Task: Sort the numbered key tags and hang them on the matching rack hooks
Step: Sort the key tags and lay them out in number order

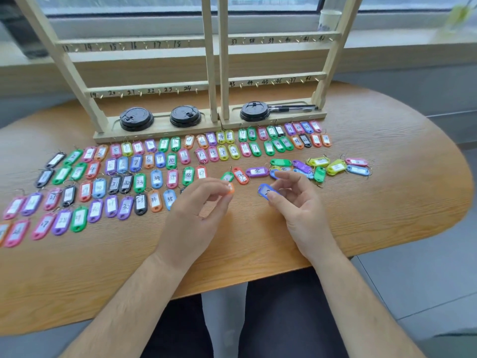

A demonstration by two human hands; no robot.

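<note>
In the middle of the frame the left hand (198, 202) pinches an orange tag (231, 189) between thumb and fingertips, just above the wooden table (258, 241). Beside it the right hand (296, 200) grips a blue tag (264, 190) with curled fingers. Sorted tags (116, 177) lie in rows across the left and centre, and a loose heap (320, 166) sits centre right. Two numbered racks (211, 73) stand along the top, with black lids (136, 118) on their bases.

Orange key tag (230, 188): mostly covered by left hand (198, 208) fingertips, number unreadable. Blue key tag (263, 189): number partly under right hand (296, 202) thumb. Outermost key tag (1, 232), far left of left hand: cut by frame edge. Rack (210, 60) beyond both hands: top cropped.
</note>
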